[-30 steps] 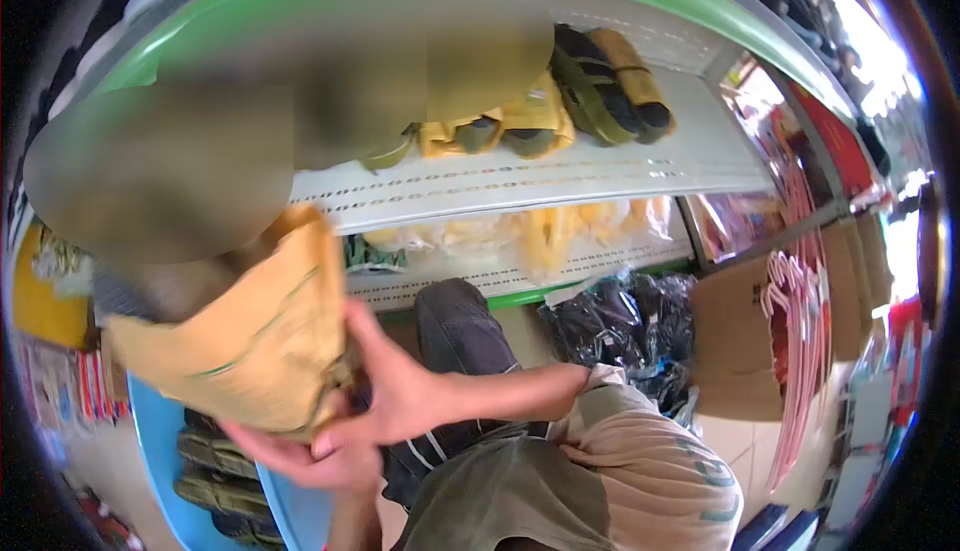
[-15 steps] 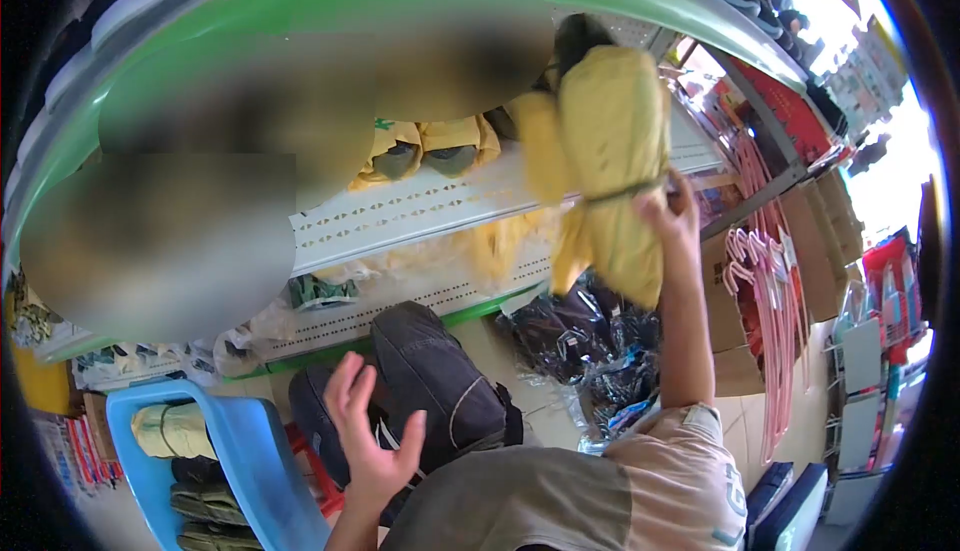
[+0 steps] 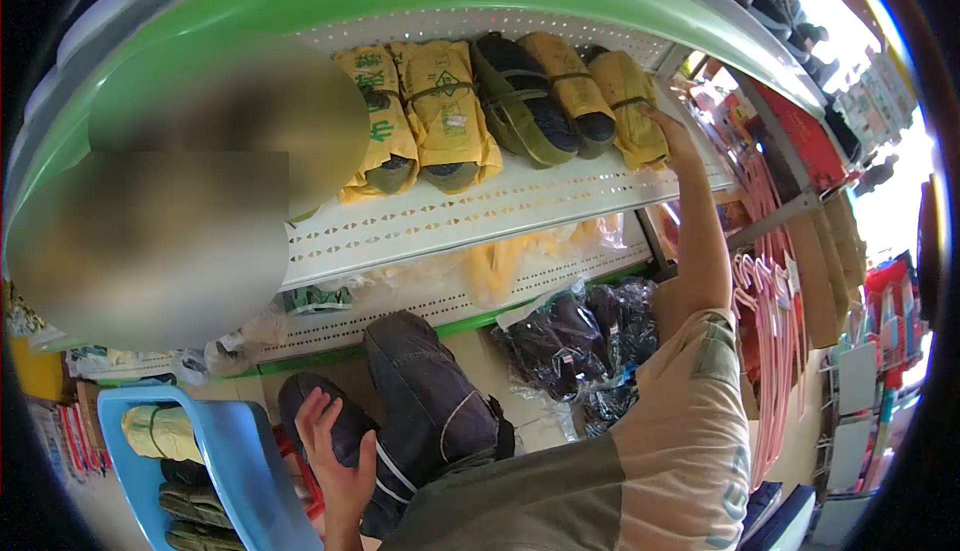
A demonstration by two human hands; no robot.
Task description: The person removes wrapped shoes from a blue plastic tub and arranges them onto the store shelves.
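Observation:
My right hand (image 3: 672,139) is at the right end of the white shelf (image 3: 480,206), its fingers on a yellow-wrapped bundle (image 3: 628,116) with a dark band round it. Left of that bundle lie a brown-wrapped one (image 3: 568,81), a pair of green and black shoes (image 3: 525,101) and two yellow-wrapped pairs (image 3: 440,101). Low at the left, my left hand (image 3: 338,451) hangs in front of my knee with its fingers apart and nothing in it. Beside it stands a blue basket (image 3: 245,451) that holds a banded pale yellow bundle (image 3: 160,433) and several dark green shoes (image 3: 195,503).
Black items in clear plastic (image 3: 570,341) lie on the floor under the shelf. Pink hangers (image 3: 770,351) hang by a cardboard box (image 3: 815,261) at the right. Bagged yellow items (image 3: 495,266) are on the lower shelf. Blurred patches cover the upper left.
The yellow bundle in my right hand has moved up and back onto the shelf, beside the brown one. My left hand has left the bundle it touched a second ago and dropped slightly lower.

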